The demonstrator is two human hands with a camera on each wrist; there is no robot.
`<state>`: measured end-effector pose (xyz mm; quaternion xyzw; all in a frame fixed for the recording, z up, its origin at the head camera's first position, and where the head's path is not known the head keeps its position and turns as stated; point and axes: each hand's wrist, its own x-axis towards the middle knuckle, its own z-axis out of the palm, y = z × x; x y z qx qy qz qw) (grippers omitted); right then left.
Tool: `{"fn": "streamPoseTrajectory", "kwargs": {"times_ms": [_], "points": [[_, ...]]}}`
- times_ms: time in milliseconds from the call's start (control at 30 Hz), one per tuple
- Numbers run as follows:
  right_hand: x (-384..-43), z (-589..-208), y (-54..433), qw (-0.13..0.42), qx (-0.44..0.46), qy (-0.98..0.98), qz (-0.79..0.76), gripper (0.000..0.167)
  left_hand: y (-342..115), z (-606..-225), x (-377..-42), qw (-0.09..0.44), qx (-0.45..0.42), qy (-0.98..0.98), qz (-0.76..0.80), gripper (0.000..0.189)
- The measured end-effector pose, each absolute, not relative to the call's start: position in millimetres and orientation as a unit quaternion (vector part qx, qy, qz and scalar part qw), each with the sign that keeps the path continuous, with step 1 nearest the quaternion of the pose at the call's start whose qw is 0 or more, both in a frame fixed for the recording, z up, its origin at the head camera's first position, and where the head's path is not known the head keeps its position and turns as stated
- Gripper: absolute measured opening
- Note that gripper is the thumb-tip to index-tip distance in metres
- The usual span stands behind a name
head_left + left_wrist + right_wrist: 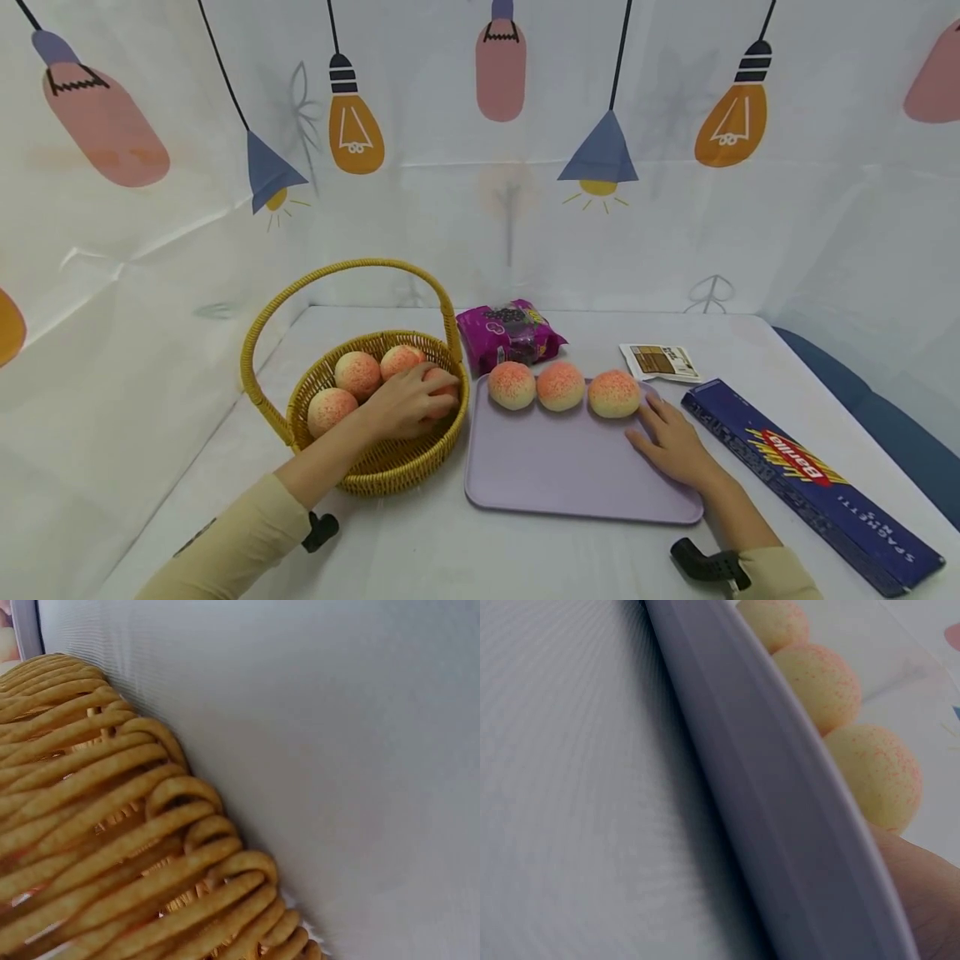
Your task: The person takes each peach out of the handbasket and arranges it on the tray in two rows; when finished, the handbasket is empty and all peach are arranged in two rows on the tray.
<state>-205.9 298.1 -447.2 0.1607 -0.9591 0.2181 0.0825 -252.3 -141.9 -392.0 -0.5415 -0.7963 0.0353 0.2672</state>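
My left hand (402, 406) reaches inside the yellow wicker basket (397, 482), fingers curled over a pink-speckled peach (446, 383) at its right side. Three more peaches, one of them at the front left (330, 412), lie in the basket. On the lilac tray (555, 479), three peaches form a row along the far edge: left (512, 385), middle (561, 386) and right (614, 393). My right hand (672, 442) rests at the tray's right edge with relaxed fingers, fingertips beside the right peach. The left wrist view shows only the basket's woven wall (112, 817) and tabletop.
Behind the tray lies a purple snack bag (512, 335). A small white-and-brown packet (660, 362) is at the back right. The long blue spaghetti box (810, 483) slants along the table's right side. The basket's tall handle (258, 333) arches above its bowl.
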Motion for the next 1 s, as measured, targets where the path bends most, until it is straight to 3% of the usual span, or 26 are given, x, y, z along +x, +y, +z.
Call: {"fn": "streamPoseTrajectory", "kwargs": {"times_ms": [1000], "points": [[-210,-448,301,0.079,0.166,-0.959,0.217,0.061,-143,-377,-253,0.334,-0.493,-0.803,-0.029,0.048]]}}
